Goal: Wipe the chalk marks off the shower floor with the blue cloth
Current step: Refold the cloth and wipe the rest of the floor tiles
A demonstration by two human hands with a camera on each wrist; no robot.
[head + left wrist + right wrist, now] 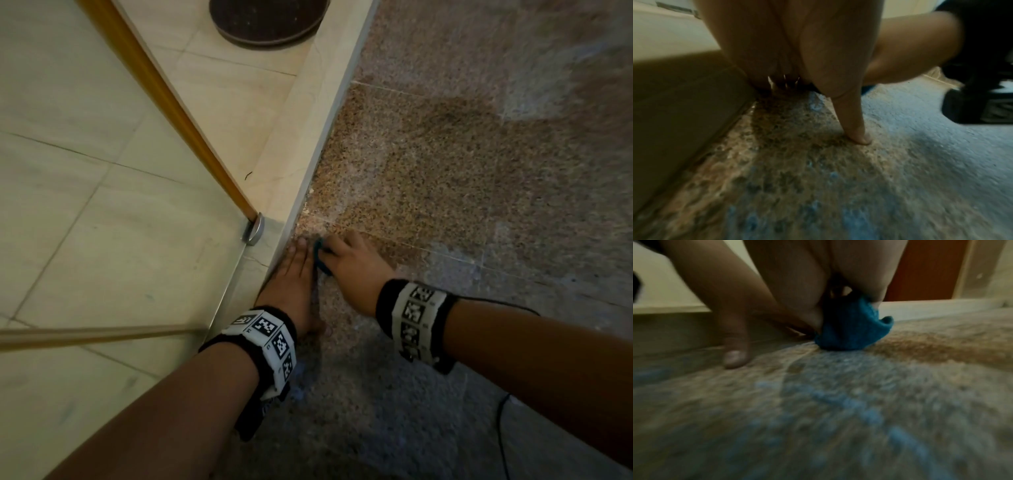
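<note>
My right hand (346,270) grips the bunched blue cloth (851,326) and presses it onto the speckled granite shower floor (445,192) near the beige curb (308,137). A dark edge of the cloth (320,260) shows between my two hands. My left hand (294,284) lies flat on the floor with straight fingers along the curb, thumb (855,123) touching the stone. Pale blue chalk marks (849,402) smear the floor in front of the cloth, and more chalk marks (857,222) lie near the left wrist. Around the cloth the stone looks darker and wet.
Left of the curb lies beige tiled floor (102,240) behind a glass panel with a wooden-coloured frame (164,102) and a metal bracket (253,229). A dark round mat (267,20) sits at the top. A thin black cable (503,421) trails at lower right.
</note>
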